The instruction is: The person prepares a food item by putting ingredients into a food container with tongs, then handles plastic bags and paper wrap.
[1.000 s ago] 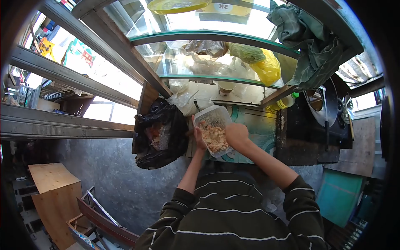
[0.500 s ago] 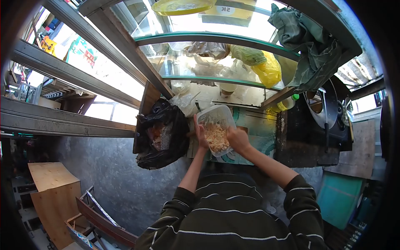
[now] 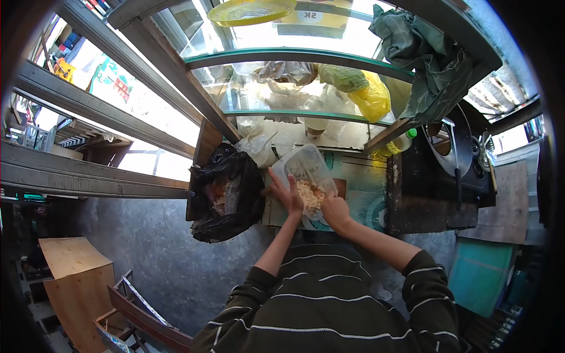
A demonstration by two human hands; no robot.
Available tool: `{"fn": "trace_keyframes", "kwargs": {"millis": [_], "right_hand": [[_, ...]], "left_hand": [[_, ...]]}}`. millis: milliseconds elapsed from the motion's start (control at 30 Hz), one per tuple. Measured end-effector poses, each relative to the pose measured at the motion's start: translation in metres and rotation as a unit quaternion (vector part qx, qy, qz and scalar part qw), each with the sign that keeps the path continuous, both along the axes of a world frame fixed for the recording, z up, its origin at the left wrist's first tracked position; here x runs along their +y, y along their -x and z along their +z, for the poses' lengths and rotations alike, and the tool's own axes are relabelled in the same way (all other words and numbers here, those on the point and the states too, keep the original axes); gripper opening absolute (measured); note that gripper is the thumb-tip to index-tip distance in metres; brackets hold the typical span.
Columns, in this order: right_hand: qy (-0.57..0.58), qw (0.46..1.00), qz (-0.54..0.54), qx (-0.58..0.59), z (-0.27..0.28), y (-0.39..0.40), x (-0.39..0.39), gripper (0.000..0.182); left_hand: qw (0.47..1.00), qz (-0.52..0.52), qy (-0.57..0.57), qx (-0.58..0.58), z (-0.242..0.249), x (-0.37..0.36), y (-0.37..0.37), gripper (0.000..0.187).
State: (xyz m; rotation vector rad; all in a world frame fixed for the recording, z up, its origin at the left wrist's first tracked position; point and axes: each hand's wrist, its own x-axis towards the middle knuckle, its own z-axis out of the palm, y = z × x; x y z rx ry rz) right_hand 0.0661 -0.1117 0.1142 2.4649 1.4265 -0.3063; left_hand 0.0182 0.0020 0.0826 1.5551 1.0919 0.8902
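Observation:
A clear plastic container (image 3: pixel 306 162) holding pale, crumbly shredded food (image 3: pixel 310 196) sits tilted in front of me, over the counter. The food lies mostly at its near end. My left hand (image 3: pixel 289 197) rests against the container's left side, fingers stretched out and spread. At the near right corner, my right hand (image 3: pixel 336 213) is closed on the container's rim; its far fingers are hidden. Just left of my left hand stands a box lined with a black plastic bag (image 3: pixel 252 197), with scraps (image 3: pixel 219 197) inside.
A glass-shelved cabinet (image 3: pixel 306 112) rises behind the counter (image 3: pixel 368 194), with a cup (image 3: pixel 316 126) and a yellow bag (image 3: pixel 372 97). To the right are a green-capped bottle (image 3: pixel 398 145) and a stove with a wok (image 3: pixel 462 147). Grey cloth (image 3: pixel 432 76) hangs upper right.
The container has turned and tilted, and the food has gathered toward its near end. My left hand's fingers have spread; my right hand has moved slightly nearer to me.

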Motion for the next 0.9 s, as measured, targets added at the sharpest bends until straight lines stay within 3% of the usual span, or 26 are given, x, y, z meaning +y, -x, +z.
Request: {"fn": "trace_keyframes", "kwargs": {"millis": [133, 267, 333, 367, 433, 467, 533, 667, 733, 900], "right_hand": [[-0.092, 0.99, -0.088, 0.052, 0.038, -0.019, 0.008, 0.017], [-0.089, 0.988, -0.118, -0.038, 0.005, -0.007, 0.013, 0.015], [-0.016, 0.999, -0.033, 0.013, -0.004, -0.003, -0.006, 0.013], [-0.016, 0.999, -0.033, 0.012, -0.005, -0.002, -0.014, 0.013], [-0.069, 0.98, -0.116, 0.146, 0.002, 0.0, -0.021, 0.016], [-0.069, 0.98, -0.116, 0.149, 0.005, 0.0, -0.022, 0.016], [-0.076, 0.933, -0.237, 0.259, 0.023, -0.004, -0.021, 0.018], [-0.132, 0.918, -0.231, 0.294, 0.006, -0.004, -0.025, 0.019], [-0.222, 0.881, -0.229, 0.348, 0.001, -0.001, -0.024, 0.018], [-0.244, 0.87, -0.253, 0.345, 0.007, 0.005, -0.023, 0.017]], "left_hand": [[0.998, -0.04, -0.024, -0.029, 0.004, -0.003, 0.008, 0.076], [0.995, -0.066, -0.068, -0.002, 0.012, -0.009, 0.002, 0.078], [0.997, -0.056, -0.055, -0.008, 0.013, -0.011, 0.0, 0.079], [0.992, -0.083, -0.091, -0.024, 0.012, -0.014, 0.001, 0.08], [0.985, -0.108, -0.126, -0.039, 0.011, -0.014, 0.003, 0.08], [0.987, -0.098, -0.116, -0.048, 0.009, -0.014, 0.003, 0.081], [0.989, -0.09, -0.104, -0.06, 0.005, -0.013, 0.002, 0.081], [0.994, -0.058, -0.071, -0.066, 0.002, -0.002, 0.008, 0.081], [0.995, -0.052, -0.056, -0.071, -0.006, 0.003, 0.012, 0.08], [0.971, -0.059, 0.055, -0.223, -0.03, 0.007, 0.019, 0.077]]}}
